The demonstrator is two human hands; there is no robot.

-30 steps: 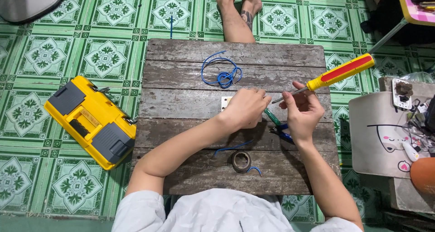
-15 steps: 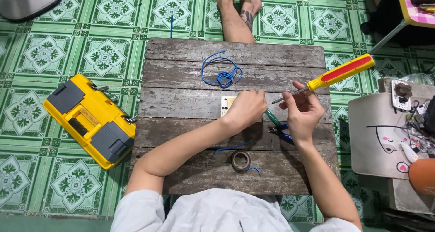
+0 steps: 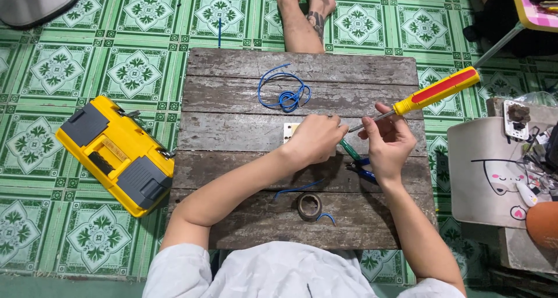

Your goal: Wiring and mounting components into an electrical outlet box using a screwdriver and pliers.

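- White shirt at the bottom edge; both forearms reach out over a weathered board (image 3: 232, 94) of grey planks.
- Nearest item: a dark tape roll (image 3: 309, 205), lying flat and untouched, with short blue wire offcuts (image 3: 299, 187) beside it.
- Pliers (image 3: 356, 158) with green and blue handles lie on the board between the two hands, partly under the right one; not held.
- Left hand (image 3: 317, 138): closed down over a small white plate (image 3: 289, 131), pinning it to the board. Only one edge of the plate shows; the rest is hidden under the fingers.
- Right hand (image 3: 388, 141): fingers pinched round the metal shank of a screwdriver (image 3: 433, 91), yellow handle with a red stripe angled up and away to the right. The tip points in at the left hand's fingers; contact with a screw cannot be seen.
- Step in hand, by judgement: driving or loosening a screw on the white plate, the tip being guided by fingers on the shank.
- Next move, by judgement, calls for the tip seated square in the screw head, the plate held firm, and a grip shifted to the handle for turning force.
- Further out: a loose coil of blue wire (image 3: 283, 93), untouched.
- Off the board: a yellow toolbox (image 3: 113, 154) on the green tiled floor at left; a bare foot (image 3: 305, 10) beyond the far edge.
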